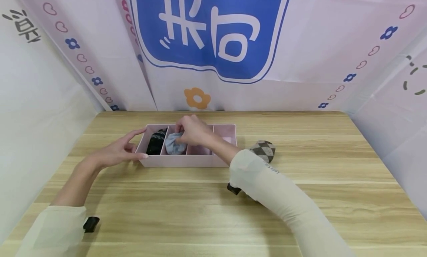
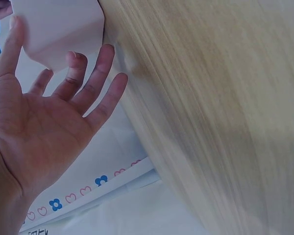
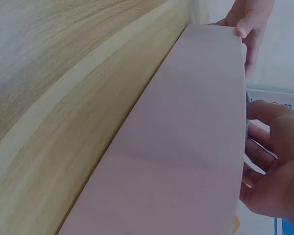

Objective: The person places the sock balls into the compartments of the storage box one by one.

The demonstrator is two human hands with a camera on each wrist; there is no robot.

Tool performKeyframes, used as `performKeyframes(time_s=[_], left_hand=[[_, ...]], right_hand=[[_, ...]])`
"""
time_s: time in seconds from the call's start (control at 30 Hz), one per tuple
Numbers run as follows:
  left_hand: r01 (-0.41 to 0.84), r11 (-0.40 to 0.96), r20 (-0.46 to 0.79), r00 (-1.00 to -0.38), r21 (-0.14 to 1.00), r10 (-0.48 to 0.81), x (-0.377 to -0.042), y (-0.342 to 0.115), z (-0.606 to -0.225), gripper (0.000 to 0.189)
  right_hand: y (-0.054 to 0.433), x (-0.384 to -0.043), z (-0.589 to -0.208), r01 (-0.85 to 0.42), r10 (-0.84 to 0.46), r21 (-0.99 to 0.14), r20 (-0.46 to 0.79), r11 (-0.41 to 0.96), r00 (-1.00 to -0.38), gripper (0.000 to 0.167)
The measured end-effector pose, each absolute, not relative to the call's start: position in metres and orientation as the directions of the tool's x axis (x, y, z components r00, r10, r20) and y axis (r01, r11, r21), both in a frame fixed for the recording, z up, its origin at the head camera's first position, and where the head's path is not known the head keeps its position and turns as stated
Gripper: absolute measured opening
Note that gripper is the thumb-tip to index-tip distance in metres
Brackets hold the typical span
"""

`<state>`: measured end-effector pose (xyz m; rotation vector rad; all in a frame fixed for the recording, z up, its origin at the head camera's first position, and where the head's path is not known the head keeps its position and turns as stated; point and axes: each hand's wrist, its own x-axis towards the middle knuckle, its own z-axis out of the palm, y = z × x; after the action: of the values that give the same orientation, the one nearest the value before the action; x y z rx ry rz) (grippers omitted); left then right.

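A pale pink divided box [image 1: 180,161] stands toward the back of the table. My left hand [image 1: 116,151] spans its left end, thumb at the front corner and forefinger at the back corner; the other fingers [image 2: 105,98] are spread beside it. Inside the leftmost compartment lies a black patterned sock bundle [image 1: 156,142]. My right hand [image 1: 193,130] reaches over the back of the box and pinches a light blue rolled sock [image 1: 175,144] in the compartment next to it. The box's front wall [image 3: 186,122] hides most of that sock in the right wrist view.
Right of the box, a brown-and-grey argyle sock bundle [image 1: 264,149] lies on the wooden table [image 1: 160,212], partly covered by my right sleeve [image 1: 267,183]. A printed cloth backdrop [image 1: 300,64] rises behind the table and along both sides.
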<state>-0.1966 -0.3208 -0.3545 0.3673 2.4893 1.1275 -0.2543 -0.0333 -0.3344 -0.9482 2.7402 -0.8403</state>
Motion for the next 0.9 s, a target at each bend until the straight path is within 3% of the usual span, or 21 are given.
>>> performKeyframes(time_s=[0.6, 0.9], left_hand=[[0.068, 0.647, -0.246, -0.891, 0.759, 0.382, -0.197, -0.321, -0.355, 0.097], [0.069, 0.631, -0.236, -0.891, 0.773, 0.387, -0.197, -0.321, -0.357, 0.096]], right_hand=[[-0.042, -0.256, -0.349, -0.532, -0.608, -0.485, 0.002, 0.694, -0.794, 0.016], [-0.041, -0.255, -0.349, -0.524, -0.617, -0.488, -0.038, 0.698, -0.786, 0.025]])
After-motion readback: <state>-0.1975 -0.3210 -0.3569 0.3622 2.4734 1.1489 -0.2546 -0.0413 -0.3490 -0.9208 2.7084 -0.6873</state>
